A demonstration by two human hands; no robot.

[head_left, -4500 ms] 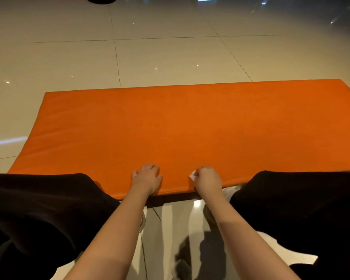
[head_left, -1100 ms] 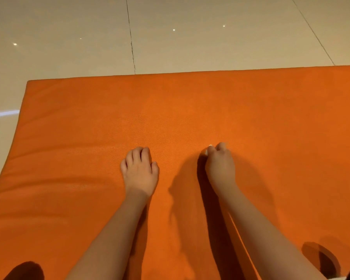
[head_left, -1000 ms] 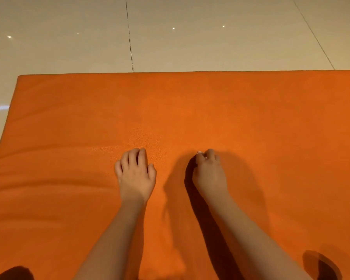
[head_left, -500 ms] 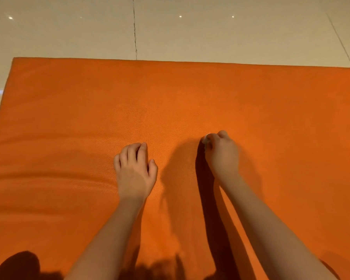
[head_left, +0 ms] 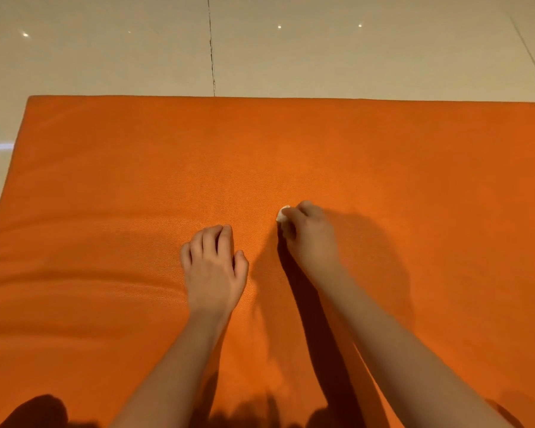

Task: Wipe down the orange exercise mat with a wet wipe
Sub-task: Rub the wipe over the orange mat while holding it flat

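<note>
Right hand (head_left: 309, 239), fingers closed around wet wipe (head_left: 283, 213), has pushed farther across orange mat (head_left: 136, 165); left hand (head_left: 213, 267) braces, loosely curled, holding nothing

I get one view, the head camera: it looks forward and steeply down, close above the left hand (head_left: 213, 267) and right hand (head_left: 309, 239), floor (head_left: 322, 57) beyond them.

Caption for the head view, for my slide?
Right hand presses a wet wipe to the orange mat; left hand rests alongside.
</note>
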